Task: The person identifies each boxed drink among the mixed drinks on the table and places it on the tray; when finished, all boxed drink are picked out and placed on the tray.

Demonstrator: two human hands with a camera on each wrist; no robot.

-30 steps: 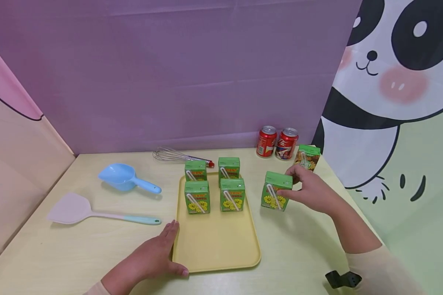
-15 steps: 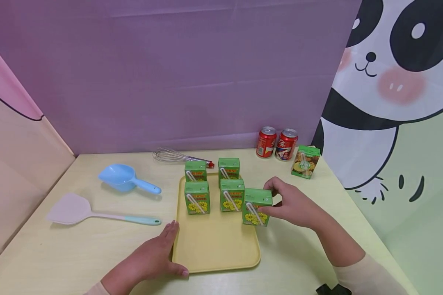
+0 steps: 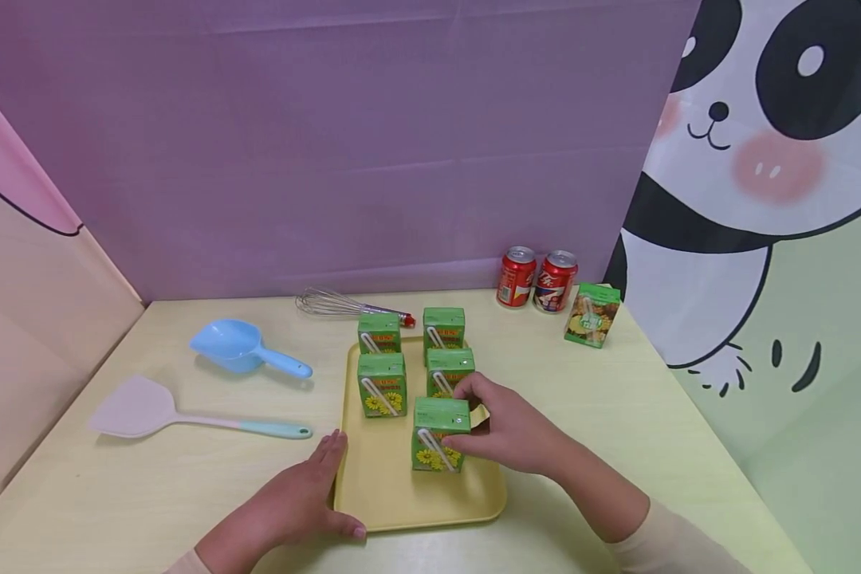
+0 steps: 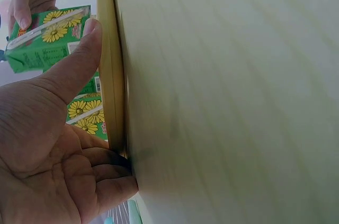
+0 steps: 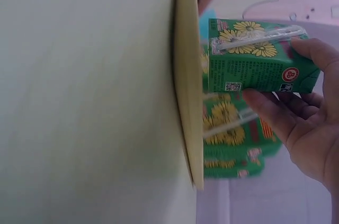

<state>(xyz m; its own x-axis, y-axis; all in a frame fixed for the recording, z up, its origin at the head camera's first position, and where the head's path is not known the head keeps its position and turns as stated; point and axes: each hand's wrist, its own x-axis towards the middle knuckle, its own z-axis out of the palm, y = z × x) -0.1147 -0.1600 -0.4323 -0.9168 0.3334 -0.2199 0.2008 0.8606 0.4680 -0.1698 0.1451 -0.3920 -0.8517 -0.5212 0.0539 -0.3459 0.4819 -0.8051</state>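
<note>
My right hand (image 3: 513,430) pinches a green drink carton (image 3: 439,437) with yellow flowers and a straw on its front. In the right wrist view the thumb and fingers hold this carton (image 5: 259,57) near its top, upright over the tray; whether its base touches cannot be told. The yellow tray (image 3: 395,502) bears several like cartons behind, among them a front left carton (image 3: 383,387) and a front right carton (image 3: 450,371), partly hidden. At the tray's left front corner, my left hand (image 3: 294,502) rests with fingers along the side and thumb (image 4: 79,65) at the front edge.
Left on the table lie a blue scoop (image 3: 240,347) and a pale spatula (image 3: 143,408). A whisk (image 3: 351,305) lies behind the tray. Two red cans (image 3: 516,279) and a brown-green drink carton (image 3: 592,316) stand at the back right, before a purple cloth (image 3: 402,143).
My right hand has carried the green drink carton leftward and nearer, from the table right of the tray to over its middle. My left hand has stayed at the tray's corner.
</note>
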